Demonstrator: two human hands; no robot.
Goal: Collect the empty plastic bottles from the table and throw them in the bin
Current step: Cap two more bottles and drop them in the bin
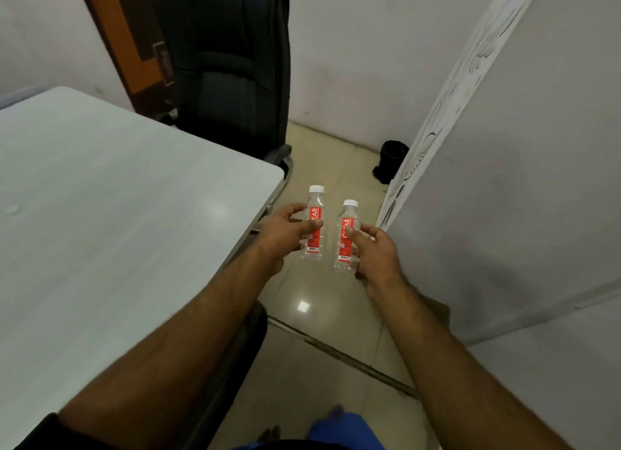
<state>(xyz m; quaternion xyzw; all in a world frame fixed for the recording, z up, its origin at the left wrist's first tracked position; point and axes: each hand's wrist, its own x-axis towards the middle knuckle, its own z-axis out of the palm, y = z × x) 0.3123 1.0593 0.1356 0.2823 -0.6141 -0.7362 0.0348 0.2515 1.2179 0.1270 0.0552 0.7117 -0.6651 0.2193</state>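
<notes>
Holding one clear plastic bottle in each hand, both arms stretched forward over the tiled floor [322,318]. Left hand [284,236]: fingers wrapped around the left bottle [314,224], thumb across its red label, white cap up. Right hand [378,251]: fingers closed on the right bottle [346,239], thumb pressed on the label, cap up too. Bottles upright, side by side, near each other but apart; both look empty. They sit just off the corner of the pale grey worktop [117,214], which lies to the left. Black office chair [232,69] behind the worktop, against the wall. Dark, roundish object [391,160] on the floor ahead, partly hidden by a white panel [504,164] at right; possibly the bin, though the view is too poor to be sure.
</notes>
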